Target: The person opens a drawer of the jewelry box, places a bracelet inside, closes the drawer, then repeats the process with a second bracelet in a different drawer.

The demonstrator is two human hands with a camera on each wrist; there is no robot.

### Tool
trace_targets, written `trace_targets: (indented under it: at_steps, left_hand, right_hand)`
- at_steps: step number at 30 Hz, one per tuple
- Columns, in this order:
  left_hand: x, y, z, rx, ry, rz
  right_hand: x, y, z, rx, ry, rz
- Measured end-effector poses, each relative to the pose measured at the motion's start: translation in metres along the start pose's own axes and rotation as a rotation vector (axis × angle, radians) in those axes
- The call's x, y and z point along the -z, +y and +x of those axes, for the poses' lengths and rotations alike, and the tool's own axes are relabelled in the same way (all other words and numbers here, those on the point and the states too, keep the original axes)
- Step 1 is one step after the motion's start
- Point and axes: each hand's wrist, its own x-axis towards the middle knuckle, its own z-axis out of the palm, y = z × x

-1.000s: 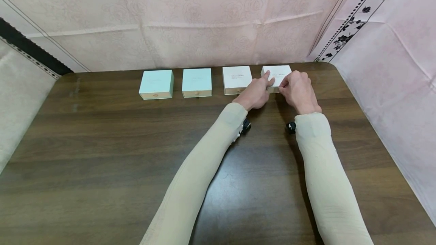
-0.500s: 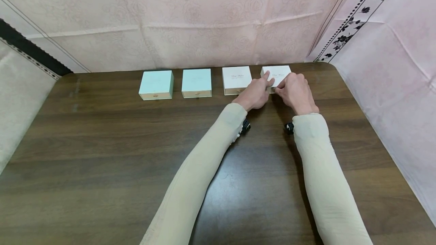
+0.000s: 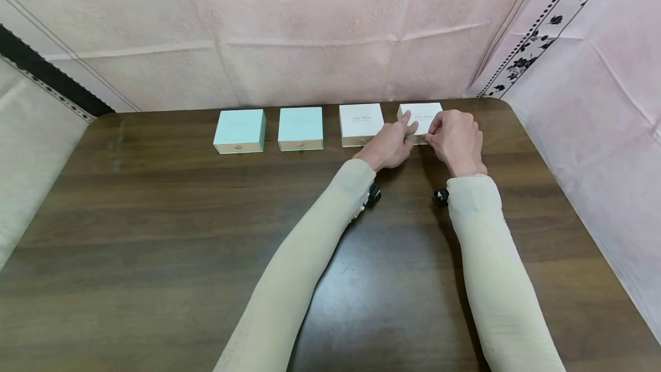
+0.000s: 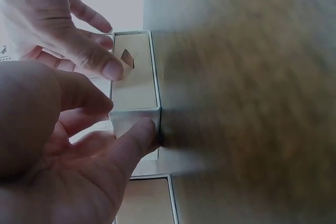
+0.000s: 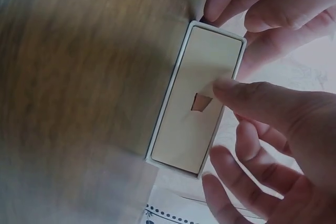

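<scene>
Four boxes is avoided here; a white drawer box with small print on its lid stands at the right end of a row on the table. My left hand grips its near left corner, one fingertip against the side wall, others over the top. My right hand is at the front, its thumb touching the upper part of the beige drawer front, beside a small pull tab. The right hand's other fingers are loosely bent near the lid. The drawer front sits level with the sleeve's rim.
Left of it stand another white drawer box and two mint-green ones, a nearer and a farther, along the back edge of the brown wooden table. Pale patterned cloth hangs behind and at the sides.
My right hand shifts slightly left along the box front, then back right. The left hand keeps its place on the box, and the boxes stay put.
</scene>
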Motion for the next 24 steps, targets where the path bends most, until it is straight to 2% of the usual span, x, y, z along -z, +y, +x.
trace_targets:
  at_steps: [4, 12, 24]
  left_hand:
    - [-0.0006, 0.0008, -0.0005, -0.008, 0.003, 0.008]
    - [0.0009, 0.002, -0.0002, -0.002, -0.006, 0.027]
    - [0.0, 0.0021, -0.001, -0.02, -0.027, 0.04]
  right_hand:
    - [-0.0012, 0.0026, 0.0009, 0.009, 0.001, 0.005]
    - [-0.0033, 0.0059, 0.0017, 0.125, -0.002, 0.044]
    - [-0.0004, 0.0067, 0.0024, 0.086, -0.049, 0.038]
